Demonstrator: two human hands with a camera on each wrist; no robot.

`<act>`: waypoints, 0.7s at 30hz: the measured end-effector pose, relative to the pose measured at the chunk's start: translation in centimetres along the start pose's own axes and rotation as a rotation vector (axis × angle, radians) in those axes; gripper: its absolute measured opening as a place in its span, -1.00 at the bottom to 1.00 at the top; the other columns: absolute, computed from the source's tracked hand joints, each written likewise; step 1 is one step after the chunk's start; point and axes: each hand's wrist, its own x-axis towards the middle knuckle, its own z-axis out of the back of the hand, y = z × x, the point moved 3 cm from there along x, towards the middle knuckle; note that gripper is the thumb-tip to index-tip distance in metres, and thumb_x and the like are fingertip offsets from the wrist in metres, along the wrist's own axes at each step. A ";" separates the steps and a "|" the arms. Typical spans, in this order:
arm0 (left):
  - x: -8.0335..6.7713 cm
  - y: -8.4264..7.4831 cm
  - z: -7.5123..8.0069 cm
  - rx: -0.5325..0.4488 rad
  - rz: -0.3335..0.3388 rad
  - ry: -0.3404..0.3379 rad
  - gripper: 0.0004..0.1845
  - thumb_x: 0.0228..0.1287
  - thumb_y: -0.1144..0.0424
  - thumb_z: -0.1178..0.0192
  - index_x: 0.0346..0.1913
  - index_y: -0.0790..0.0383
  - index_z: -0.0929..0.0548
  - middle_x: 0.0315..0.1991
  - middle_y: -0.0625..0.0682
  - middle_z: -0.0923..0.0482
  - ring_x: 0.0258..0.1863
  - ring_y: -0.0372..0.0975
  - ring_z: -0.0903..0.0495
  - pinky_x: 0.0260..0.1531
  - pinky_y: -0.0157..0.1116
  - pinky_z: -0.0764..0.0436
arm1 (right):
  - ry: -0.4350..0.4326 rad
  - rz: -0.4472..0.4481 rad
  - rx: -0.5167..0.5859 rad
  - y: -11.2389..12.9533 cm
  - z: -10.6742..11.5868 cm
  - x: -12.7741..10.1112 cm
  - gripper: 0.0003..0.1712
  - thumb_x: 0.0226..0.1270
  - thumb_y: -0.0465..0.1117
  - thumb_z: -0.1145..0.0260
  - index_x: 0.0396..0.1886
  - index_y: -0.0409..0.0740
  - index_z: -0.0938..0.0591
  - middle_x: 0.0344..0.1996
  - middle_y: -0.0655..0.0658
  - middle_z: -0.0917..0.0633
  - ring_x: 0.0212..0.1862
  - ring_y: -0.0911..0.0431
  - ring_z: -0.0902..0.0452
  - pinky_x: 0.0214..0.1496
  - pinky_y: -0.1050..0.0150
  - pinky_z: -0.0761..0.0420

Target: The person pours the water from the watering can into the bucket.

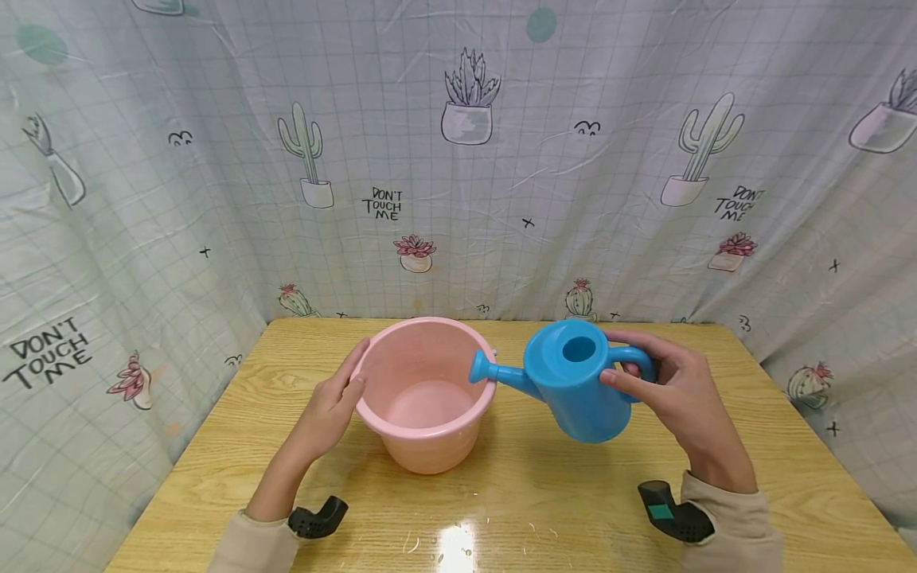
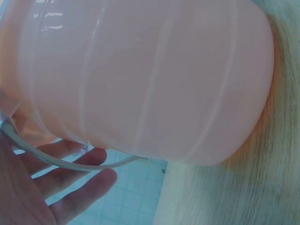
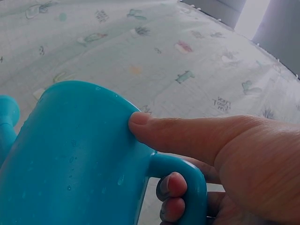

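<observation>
We tilted the blue watering can [image 1: 580, 390] over the pink bucket [image 1: 424, 394].
Right hand [image 1: 680, 390] grasped its handle; left hand [image 1: 331, 406], fingers straight, steadied the rim on the tabletop [image 1: 544, 485], best poured slowly.

Two bare hands, left hand [image 1: 331, 406] and right hand [image 1: 684, 390]. Beige long sleeves [image 1: 731, 525] bunched at both wrists. Black wrist camera mount [image 1: 318, 519] on the left; right black mount [image 1: 673, 513] has a teal patch.
</observation>
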 end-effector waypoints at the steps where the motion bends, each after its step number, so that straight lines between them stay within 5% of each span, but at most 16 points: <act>1: 0.0 0.0 0.0 0.000 0.000 0.000 -0.45 0.57 0.15 0.20 0.53 0.06 -0.08 0.42 0.21 -0.27 0.34 0.03 -0.37 0.24 0.07 -0.41 | 0.000 -0.001 -0.013 0.0 0.0 0.0 -0.48 0.22 -0.41 -0.35 0.21 -0.30 -0.53 -0.13 0.12 -0.66 -0.30 0.26 -0.48 -0.21 0.48 -0.51; 21: 0.0 0.0 0.0 -0.010 0.010 0.011 -0.45 0.57 0.13 0.21 0.53 0.09 -0.08 0.43 0.22 -0.26 0.34 0.06 -0.37 0.23 0.08 -0.42 | -0.001 -0.008 -0.049 0.0 0.0 0.0 -0.48 0.23 -0.38 -0.36 0.22 -0.25 -0.54 -0.15 0.09 -0.65 -0.28 0.23 -0.50 -0.19 0.46 -0.53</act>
